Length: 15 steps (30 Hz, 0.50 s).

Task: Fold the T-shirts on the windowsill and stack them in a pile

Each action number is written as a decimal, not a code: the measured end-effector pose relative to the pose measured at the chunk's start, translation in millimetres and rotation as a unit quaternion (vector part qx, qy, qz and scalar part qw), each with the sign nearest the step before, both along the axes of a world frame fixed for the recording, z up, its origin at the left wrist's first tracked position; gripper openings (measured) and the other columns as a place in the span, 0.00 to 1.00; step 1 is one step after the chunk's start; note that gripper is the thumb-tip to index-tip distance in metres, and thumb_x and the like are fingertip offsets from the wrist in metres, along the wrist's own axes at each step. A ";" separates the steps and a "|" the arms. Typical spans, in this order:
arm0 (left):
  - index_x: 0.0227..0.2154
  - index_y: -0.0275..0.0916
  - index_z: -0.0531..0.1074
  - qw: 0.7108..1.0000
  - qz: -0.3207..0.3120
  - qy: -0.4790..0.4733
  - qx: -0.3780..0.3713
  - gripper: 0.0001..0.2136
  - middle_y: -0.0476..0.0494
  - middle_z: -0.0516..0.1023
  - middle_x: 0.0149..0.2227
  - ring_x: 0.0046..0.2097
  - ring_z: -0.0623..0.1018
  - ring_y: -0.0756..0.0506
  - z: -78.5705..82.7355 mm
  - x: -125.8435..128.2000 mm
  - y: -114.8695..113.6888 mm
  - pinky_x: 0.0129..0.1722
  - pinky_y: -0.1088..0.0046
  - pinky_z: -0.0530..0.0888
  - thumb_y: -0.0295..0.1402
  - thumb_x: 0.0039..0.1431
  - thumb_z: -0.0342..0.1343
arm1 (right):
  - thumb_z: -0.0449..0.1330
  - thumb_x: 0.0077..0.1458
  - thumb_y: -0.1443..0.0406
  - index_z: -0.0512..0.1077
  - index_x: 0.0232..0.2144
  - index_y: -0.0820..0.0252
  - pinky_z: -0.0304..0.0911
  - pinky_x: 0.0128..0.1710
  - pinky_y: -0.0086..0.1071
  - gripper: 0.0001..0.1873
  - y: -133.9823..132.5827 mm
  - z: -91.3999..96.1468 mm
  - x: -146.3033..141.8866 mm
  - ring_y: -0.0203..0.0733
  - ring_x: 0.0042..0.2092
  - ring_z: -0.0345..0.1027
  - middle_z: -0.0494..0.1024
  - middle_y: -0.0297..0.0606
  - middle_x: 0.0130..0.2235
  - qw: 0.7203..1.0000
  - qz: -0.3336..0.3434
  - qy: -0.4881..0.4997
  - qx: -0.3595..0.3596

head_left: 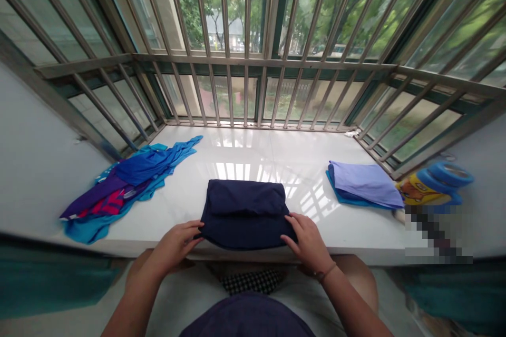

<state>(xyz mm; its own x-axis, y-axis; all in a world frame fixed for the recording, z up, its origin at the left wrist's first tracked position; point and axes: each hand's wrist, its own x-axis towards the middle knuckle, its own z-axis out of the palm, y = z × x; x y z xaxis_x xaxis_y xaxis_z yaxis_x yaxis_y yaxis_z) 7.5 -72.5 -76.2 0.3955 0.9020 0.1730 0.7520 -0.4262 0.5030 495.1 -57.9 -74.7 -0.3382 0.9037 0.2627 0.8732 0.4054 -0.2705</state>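
A dark navy garment, partly folded, lies on the white sill in front of me. Its far part is doubled over into a thick band, while the near part is a single flat layer with a curved front edge. My left hand pinches the near left corner between thumb and fingers. At the right edge, my right hand grips the cloth, its thumb lying on top near the front corner. The undersides of the fingers are hidden. What kind of garment it is cannot be made out.
A loose heap of blue, purple and pink clothes lies at the left. Folded lavender and blue cloths are stacked at the right, beside a yellow-and-blue bottle. Metal window bars enclose the sill behind.
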 end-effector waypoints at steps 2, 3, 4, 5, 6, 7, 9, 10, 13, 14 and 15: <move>0.46 0.49 0.86 1.000 0.011 -0.004 0.010 0.11 0.43 0.85 0.56 0.57 0.85 0.39 -6.1 -3.5 -3.5 0.60 0.60 0.81 0.38 0.68 0.60 | 0.60 0.71 0.53 0.75 0.53 0.60 0.68 0.55 0.49 0.18 -10.2 -2.9 13.3 0.57 0.53 0.74 0.80 0.52 0.51 0.995 -0.098 -0.003 0.006; 0.47 0.50 0.86 1.000 0.013 -0.005 0.015 0.11 0.43 0.85 0.57 0.58 0.84 0.38 -9.3 -3.3 -5.4 0.60 0.59 0.81 0.39 0.67 0.61 | 0.59 0.71 0.52 0.75 0.49 0.60 0.68 0.52 0.48 0.18 -16.2 -4.2 14.9 0.57 0.49 0.74 0.80 0.52 0.48 0.990 -0.141 -0.008 0.006; 0.47 0.50 0.87 1.000 0.013 -0.006 0.020 0.11 0.43 0.84 0.58 0.58 0.84 0.38 -12.2 -2.8 -7.0 0.61 0.59 0.81 0.39 0.67 0.62 | 0.60 0.71 0.51 0.75 0.47 0.60 0.69 0.49 0.47 0.18 -21.9 -5.2 13.3 0.57 0.47 0.74 0.79 0.51 0.45 0.985 -0.171 -0.014 0.004; 0.47 0.51 0.87 1.000 0.012 -0.005 0.022 0.11 0.43 0.84 0.58 0.59 0.83 0.38 -15.0 -2.4 -8.3 0.61 0.58 0.81 0.40 0.67 0.62 | 0.61 0.70 0.51 0.75 0.45 0.59 0.68 0.46 0.45 0.17 -26.5 -6.0 9.3 0.57 0.45 0.74 0.79 0.51 0.44 0.982 -0.187 -0.020 0.001; 0.47 0.51 0.87 1.000 0.010 -0.005 0.025 0.11 0.42 0.84 0.59 0.59 0.83 0.38 -17.4 -2.4 -9.2 0.62 0.58 0.80 0.40 0.67 0.62 | 0.62 0.69 0.52 0.75 0.44 0.58 0.68 0.44 0.44 0.15 -29.3 -6.4 3.7 0.56 0.44 0.74 0.79 0.50 0.42 0.980 -0.197 -0.023 -0.004; 0.47 0.51 0.87 1.000 0.009 -0.006 0.028 0.11 0.42 0.84 0.59 0.59 0.83 0.37 -19.5 -2.9 -9.5 0.62 0.58 0.80 0.40 0.67 0.63 | 0.62 0.69 0.54 0.74 0.41 0.57 0.67 0.42 0.42 0.12 -29.7 -6.0 -2.5 0.55 0.42 0.74 0.79 0.49 0.41 0.979 -0.204 -0.024 -0.012; 0.47 0.51 0.87 0.999 0.007 -0.008 0.033 0.11 0.42 0.84 0.59 0.59 0.83 0.37 -22.6 -4.7 -9.0 0.62 0.57 0.80 0.40 0.67 0.63 | 0.62 0.68 0.60 0.74 0.36 0.55 0.64 0.39 0.39 0.08 -23.3 -2.1 -12.6 0.52 0.40 0.74 0.79 0.45 0.38 0.976 -0.212 -0.012 -0.039; 0.47 0.51 0.87 0.999 0.005 -0.008 0.035 0.10 0.43 0.84 0.58 0.58 0.84 0.37 -23.5 -5.6 -8.5 0.61 0.57 0.81 0.40 0.66 0.63 | 0.62 0.67 0.62 0.73 0.33 0.54 0.63 0.38 0.37 0.08 -17.2 1.6 -15.4 0.50 0.39 0.74 0.79 0.43 0.36 0.974 -0.218 0.000 -0.059; 0.46 0.51 0.87 0.999 -0.003 0.002 0.034 0.10 0.43 0.84 0.59 0.59 0.83 0.37 -24.0 -5.6 -8.8 0.61 0.58 0.81 0.39 0.66 0.63 | 0.60 0.66 0.63 0.71 0.31 0.54 0.59 0.35 0.35 0.09 3.2 17.6 -15.6 0.46 0.35 0.74 0.79 0.38 0.32 0.958 -0.253 0.055 -0.124; 0.47 0.51 0.86 0.999 -0.003 0.006 0.033 0.10 0.43 0.83 0.59 0.59 0.83 0.37 -23.8 -4.8 -9.8 0.62 0.58 0.80 0.38 0.66 0.63 | 0.60 0.66 0.63 0.71 0.32 0.54 0.58 0.34 0.34 0.08 7.8 23.0 -14.9 0.45 0.34 0.73 0.78 0.37 0.31 0.951 -0.267 0.071 -0.137; 0.47 0.52 0.86 0.999 -0.002 0.010 0.032 0.10 0.43 0.83 0.60 0.59 0.83 0.38 -23.7 -3.6 -11.1 0.63 0.57 0.80 0.37 0.66 0.63 | 0.59 0.66 0.63 0.71 0.33 0.54 0.58 0.34 0.34 0.07 10.3 27.4 -15.1 0.44 0.33 0.72 0.77 0.35 0.30 0.948 -0.275 0.083 -0.138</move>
<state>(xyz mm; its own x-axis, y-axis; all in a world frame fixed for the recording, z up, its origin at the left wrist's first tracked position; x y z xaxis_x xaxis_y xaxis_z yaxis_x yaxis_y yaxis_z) 3.9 -83.5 -99.8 0.4035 0.8876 0.2222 0.7594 -0.4603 0.4599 480.0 -47.7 -47.3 0.2301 0.9732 -0.0009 0.8683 -0.2057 -0.4514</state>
